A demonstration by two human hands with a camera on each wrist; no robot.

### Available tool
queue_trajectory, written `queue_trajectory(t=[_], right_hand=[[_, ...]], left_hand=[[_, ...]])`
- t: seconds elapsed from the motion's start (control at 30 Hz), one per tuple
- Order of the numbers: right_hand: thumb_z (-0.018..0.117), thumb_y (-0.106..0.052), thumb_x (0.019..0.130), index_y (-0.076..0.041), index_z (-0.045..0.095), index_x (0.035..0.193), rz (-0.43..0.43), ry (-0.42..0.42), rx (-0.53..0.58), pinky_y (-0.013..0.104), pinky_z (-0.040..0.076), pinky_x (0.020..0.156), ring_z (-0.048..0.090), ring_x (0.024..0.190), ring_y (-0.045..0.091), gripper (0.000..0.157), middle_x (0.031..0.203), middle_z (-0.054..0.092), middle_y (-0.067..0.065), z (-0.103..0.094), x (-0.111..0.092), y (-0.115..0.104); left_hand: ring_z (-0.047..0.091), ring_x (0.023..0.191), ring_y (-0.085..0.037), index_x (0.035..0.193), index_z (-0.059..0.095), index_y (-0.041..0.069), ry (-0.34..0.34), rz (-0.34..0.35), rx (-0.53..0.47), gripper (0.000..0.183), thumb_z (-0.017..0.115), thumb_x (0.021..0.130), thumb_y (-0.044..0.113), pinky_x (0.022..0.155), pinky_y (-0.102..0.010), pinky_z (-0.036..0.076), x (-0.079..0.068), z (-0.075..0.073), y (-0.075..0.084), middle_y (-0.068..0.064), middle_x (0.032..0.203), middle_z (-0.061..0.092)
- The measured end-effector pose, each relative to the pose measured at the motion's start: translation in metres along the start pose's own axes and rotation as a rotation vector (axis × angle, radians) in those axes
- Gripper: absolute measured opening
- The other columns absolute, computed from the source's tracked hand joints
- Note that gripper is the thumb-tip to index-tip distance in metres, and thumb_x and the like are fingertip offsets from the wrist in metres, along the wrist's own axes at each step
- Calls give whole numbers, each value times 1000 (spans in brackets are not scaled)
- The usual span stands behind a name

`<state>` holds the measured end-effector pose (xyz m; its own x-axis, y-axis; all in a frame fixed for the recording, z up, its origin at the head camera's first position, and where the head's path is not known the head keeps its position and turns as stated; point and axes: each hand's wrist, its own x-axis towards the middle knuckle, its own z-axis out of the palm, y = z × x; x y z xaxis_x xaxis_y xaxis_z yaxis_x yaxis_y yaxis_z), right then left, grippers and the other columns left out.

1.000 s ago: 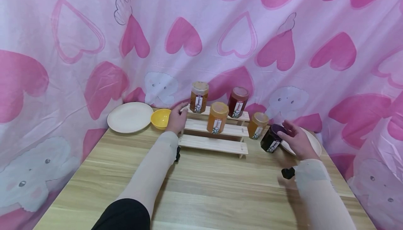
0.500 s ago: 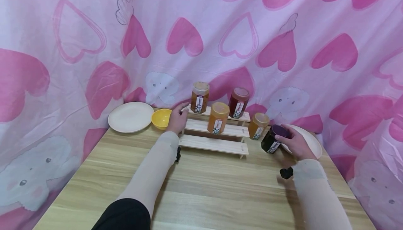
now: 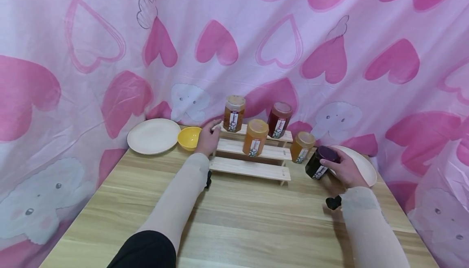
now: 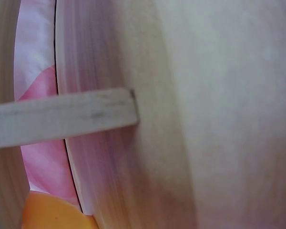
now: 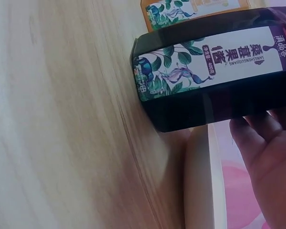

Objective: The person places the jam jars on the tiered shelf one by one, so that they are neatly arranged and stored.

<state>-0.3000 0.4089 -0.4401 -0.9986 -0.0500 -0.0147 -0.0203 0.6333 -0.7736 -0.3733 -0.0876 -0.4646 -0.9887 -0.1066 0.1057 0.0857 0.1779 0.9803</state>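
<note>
A dark jam jar [image 3: 320, 163] with a purple lid stands at the right of the three-step wooden rack [image 3: 250, 168]. My right hand [image 3: 345, 168] grips it near the top, thumb on the near side; in the right wrist view, the fingers [image 5: 250, 138] lie along its side, beside the white label [image 5: 214, 62]. My left hand [image 3: 208, 139] holds the rack's left end by the upper step. The left wrist view shows a wooden bar [image 4: 66, 114] but none of that hand. On the rack are an amber jar [image 3: 234, 114], a red jar [image 3: 280, 120] and an orange jar [image 3: 255, 137].
Another honey-coloured jar [image 3: 302, 147] stands on the table [image 3: 256, 223] between the rack and the dark jar. At the left are a white plate [image 3: 154, 136] and a yellow bowl [image 3: 188, 139]. A second white plate [image 3: 360, 164] lies behind my right hand. A heart-patterned curtain [image 3: 242, 11] hangs behind.
My right hand's fingers, raised around the dark jar's lid a second ago, have closed on it. The jar has hardly moved. My left hand stays at the rack's end.
</note>
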Motion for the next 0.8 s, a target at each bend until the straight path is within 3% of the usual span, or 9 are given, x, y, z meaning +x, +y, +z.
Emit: queue_trajectory(t=[0.1, 0.2, 0.3, 0.43, 0.6, 0.8], right_hand=[[69, -46, 102, -10, 31, 165, -1, 22, 4, 67, 30, 120, 41, 144, 45, 82, 161, 40, 30, 1, -2, 3], [69, -47, 101, -11, 33, 165, -17, 55, -23, 62, 35, 119, 43, 144, 45, 81, 160, 42, 29, 3, -4, 5], [70, -46, 101, -12, 37, 164, -35, 89, -47, 36, 43, 114, 46, 141, 40, 79, 159, 45, 26, 4, -7, 5], [72, -42, 101, -13, 41, 162, -65, 120, -27, 7, 38, 95, 51, 133, 19, 75, 157, 49, 22, 7, -10, 1], [75, -34, 100, -12, 43, 161, -81, 137, 119, 6, 45, 91, 52, 116, -5, 72, 148, 55, 10, 11, -16, -12], [76, -12, 98, -10, 48, 158, -118, 91, 435, 14, 55, 88, 62, 111, -2, 65, 127, 63, -14, 19, -26, -35]], left_hand=[[63, 117, -38, 151, 58, 33, -3, 2, -1, 42, 50, 110, 35, 94, -45, 53, 0, 0, -1, 1, 151, 57], [62, 117, -35, 152, 58, 33, -6, -4, 0, 42, 50, 111, 37, 96, -46, 53, 0, 1, 0, 2, 154, 56], [62, 116, -31, 152, 58, 33, -6, -9, 1, 42, 50, 111, 37, 97, -46, 53, 0, 1, 0, 3, 154, 55], [62, 117, -36, 151, 58, 33, -3, -2, -4, 42, 50, 110, 36, 96, -47, 54, 0, 1, 0, 1, 150, 58], [61, 121, -38, 152, 57, 32, 1, 1, 6, 42, 50, 110, 36, 98, -47, 53, -1, 1, 1, 0, 151, 57], [61, 123, -36, 153, 56, 30, 4, -5, 4, 43, 50, 111, 37, 100, -48, 52, -2, 1, 1, 1, 153, 56]])
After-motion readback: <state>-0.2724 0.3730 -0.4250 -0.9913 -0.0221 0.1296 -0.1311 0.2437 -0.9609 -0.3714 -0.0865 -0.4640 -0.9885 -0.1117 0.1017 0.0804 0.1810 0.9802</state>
